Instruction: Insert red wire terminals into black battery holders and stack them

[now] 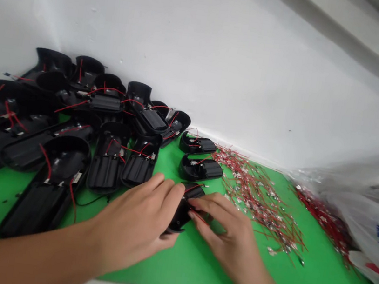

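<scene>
My left hand [146, 211] is closed around a black plastic housing [181, 217] and keeps it tilted just above the green tabletop. At the housing's open side, my right hand [225, 227] pinches a thin red wire [200, 218] between thumb and fingers. The fingertips and the wire's ends are partly hidden and blurred. Another bit of red wire with a small metal end shows at the housing's top edge. Just behind my hands lie two similar black housings [203, 168], one beyond the other, each with red wire inside.
Many black housings with red wires [107, 163] are heaped on the left. A loose pile of red wires with metal tabs [255, 198] spreads on the right, beside a plastic bag [358, 222]. A white wall [222, 62] rises behind the green table [188, 273].
</scene>
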`<state>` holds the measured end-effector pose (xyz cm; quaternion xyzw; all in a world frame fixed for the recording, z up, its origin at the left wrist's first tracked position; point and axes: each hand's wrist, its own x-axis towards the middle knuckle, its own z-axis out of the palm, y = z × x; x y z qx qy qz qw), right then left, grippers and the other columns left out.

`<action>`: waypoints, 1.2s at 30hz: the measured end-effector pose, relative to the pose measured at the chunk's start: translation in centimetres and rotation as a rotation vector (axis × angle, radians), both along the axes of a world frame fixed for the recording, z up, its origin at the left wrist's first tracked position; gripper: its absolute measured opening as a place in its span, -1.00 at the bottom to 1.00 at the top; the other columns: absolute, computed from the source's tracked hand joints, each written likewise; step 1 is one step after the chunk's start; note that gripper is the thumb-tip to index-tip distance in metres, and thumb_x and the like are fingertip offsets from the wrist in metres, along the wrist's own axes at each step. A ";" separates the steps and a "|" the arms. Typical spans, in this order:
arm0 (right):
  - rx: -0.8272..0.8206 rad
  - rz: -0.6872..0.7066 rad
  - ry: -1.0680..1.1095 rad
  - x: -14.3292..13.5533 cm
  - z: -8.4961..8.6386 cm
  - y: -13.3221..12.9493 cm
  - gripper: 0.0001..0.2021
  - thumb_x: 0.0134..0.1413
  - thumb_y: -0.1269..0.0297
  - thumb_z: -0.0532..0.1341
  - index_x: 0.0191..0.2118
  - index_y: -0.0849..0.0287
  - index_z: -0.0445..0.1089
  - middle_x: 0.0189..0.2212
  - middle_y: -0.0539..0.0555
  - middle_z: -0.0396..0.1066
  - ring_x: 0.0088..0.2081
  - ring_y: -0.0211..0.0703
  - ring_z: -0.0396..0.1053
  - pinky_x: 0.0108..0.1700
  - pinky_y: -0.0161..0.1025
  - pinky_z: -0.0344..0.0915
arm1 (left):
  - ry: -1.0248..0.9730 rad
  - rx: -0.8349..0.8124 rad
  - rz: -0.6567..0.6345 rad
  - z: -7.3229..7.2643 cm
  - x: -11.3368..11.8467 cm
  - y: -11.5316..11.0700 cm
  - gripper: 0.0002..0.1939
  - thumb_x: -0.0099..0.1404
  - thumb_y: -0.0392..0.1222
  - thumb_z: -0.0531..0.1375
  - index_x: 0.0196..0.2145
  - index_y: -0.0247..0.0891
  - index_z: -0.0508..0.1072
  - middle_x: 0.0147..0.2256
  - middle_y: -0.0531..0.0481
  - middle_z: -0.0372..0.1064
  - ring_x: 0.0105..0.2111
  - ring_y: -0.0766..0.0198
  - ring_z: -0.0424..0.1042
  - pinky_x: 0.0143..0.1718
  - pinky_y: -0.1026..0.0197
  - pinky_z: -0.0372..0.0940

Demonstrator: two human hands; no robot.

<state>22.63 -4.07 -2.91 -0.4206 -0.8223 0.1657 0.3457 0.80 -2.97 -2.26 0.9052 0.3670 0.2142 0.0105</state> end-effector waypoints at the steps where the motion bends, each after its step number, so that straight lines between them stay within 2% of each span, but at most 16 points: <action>1: -0.006 0.003 -0.001 0.0 0.0 0.0 -0.83 0.25 0.50 0.28 -0.08 0.18 0.54 -0.24 0.11 0.51 -0.22 -0.19 0.49 -0.17 -0.32 0.43 | 0.003 0.000 -0.004 0.0 0.0 0.0 -0.68 0.21 -0.33 0.26 -0.10 -0.32 0.28 -0.25 -0.09 0.34 -0.21 0.00 0.36 -0.24 -0.02 0.41; 5: -0.004 0.000 0.009 0.1 0.1 0.1 -0.84 0.24 0.50 0.29 -0.13 0.17 0.57 -0.28 0.11 0.51 -0.27 -0.19 0.50 -0.23 -0.32 0.43 | 0.012 -0.003 -0.015 -0.1 0.1 -0.1 -0.69 0.23 -0.31 0.25 -0.10 -0.33 0.29 -0.23 -0.10 0.34 -0.20 -0.02 0.36 -0.22 -0.03 0.41; 10: 0.086 -0.050 0.031 -0.6 -0.4 -0.7 -0.81 0.23 0.55 0.28 -0.13 0.16 0.57 -0.31 0.10 0.50 -0.30 -0.17 0.48 -0.28 -0.30 0.43 | 0.010 -0.035 -0.015 0.0 0.1 -0.2 -0.70 0.25 -0.30 0.25 -0.09 -0.32 0.29 -0.22 -0.11 0.35 -0.18 -0.02 0.36 -0.20 -0.04 0.41; 13: 0.114 -0.060 -0.009 -0.9 -1.1 -1.8 -0.70 0.25 0.58 0.24 0.04 0.19 0.51 -0.28 0.12 0.47 -0.28 -0.16 0.45 -0.27 -0.27 0.43 | 0.007 -0.040 -0.015 0.0 -0.1 -0.3 -0.69 0.25 -0.28 0.29 -0.10 -0.31 0.29 -0.19 -0.12 0.36 -0.16 -0.04 0.36 -0.18 -0.05 0.41; 16: 0.142 -0.006 -0.115 -0.7 -1.8 -2.8 -0.52 0.25 0.62 0.20 0.26 0.24 0.33 -0.23 0.16 0.44 -0.26 -0.13 0.38 -0.25 -0.20 0.42 | -0.003 -0.016 -0.018 -0.1 -0.2 -0.4 -0.68 0.24 -0.24 0.33 -0.13 -0.29 0.30 -0.19 -0.11 0.37 -0.16 -0.03 0.37 -0.15 -0.05 0.41; 19: 0.208 0.046 -0.240 -0.2 -2.0 -3.1 -0.45 0.23 0.63 0.19 0.33 0.35 0.22 -0.24 0.20 0.42 -0.28 -0.08 0.29 -0.28 -0.15 0.39 | -0.019 -0.004 -0.023 -0.1 -0.2 -0.3 -0.65 0.22 -0.22 0.37 -0.13 -0.29 0.30 -0.20 -0.09 0.38 -0.16 -0.02 0.36 -0.16 -0.04 0.41; 27: 0.332 0.087 -0.462 -0.6 -0.2 -2.4 -0.65 0.24 0.58 0.15 0.11 0.62 0.38 -0.40 0.20 0.38 -0.32 -0.01 0.20 -0.41 -0.14 0.31 | -0.038 0.013 -0.050 -0.2 0.1 -0.1 -0.74 0.25 -0.27 0.31 -0.16 -0.29 0.31 -0.21 -0.08 0.37 -0.19 0.01 0.35 -0.17 -0.03 0.39; 29: 0.361 0.084 -0.516 -1.0 0.1 -2.4 -0.72 0.24 0.57 0.14 -0.02 0.60 0.47 -0.37 0.24 0.42 -0.32 0.00 0.21 -0.42 -0.12 0.30 | -0.031 0.021 -0.064 -0.3 0.0 0.0 -0.79 0.29 -0.27 0.27 -0.17 -0.28 0.30 -0.20 -0.09 0.37 -0.18 0.00 0.34 -0.15 -0.04 0.38; 32: 0.395 0.090 -0.591 -1.6 0.3 -2.3 -0.78 0.20 0.60 0.13 -0.25 0.47 0.55 -0.22 0.29 0.49 -0.30 0.01 0.26 -0.39 -0.08 0.33 | -0.019 0.027 -0.084 -0.4 -0.2 0.4 -0.81 0.31 -0.27 0.25 -0.18 -0.25 0.29 -0.18 -0.10 0.36 -0.16 -0.01 0.35 -0.12 -0.05 0.36; 34: 0.396 0.095 -0.550 -1.5 0.3 -1.9 -0.78 0.20 0.59 0.13 -0.25 0.46 0.56 -0.25 0.28 0.49 -0.32 0.00 0.29 -0.40 -0.07 0.33 | -0.033 -0.014 -0.062 -0.2 -0.2 0.6 -0.76 0.26 -0.30 0.27 -0.17 -0.24 0.28 -0.21 -0.07 0.35 -0.18 0.00 0.36 -0.16 -0.03 0.36; 36: 0.328 0.083 -0.364 -0.9 0.4 -1.1 -0.74 0.23 0.56 0.11 -0.13 0.47 0.55 -0.36 0.20 0.45 -0.36 -0.06 0.30 -0.42 -0.13 0.33 | -0.061 -0.055 -0.028 0.0 -0.3 0.6 -0.68 0.20 -0.33 0.30 -0.15 -0.23 0.27 -0.24 -0.04 0.34 -0.19 0.02 0.38 -0.21 0.01 0.35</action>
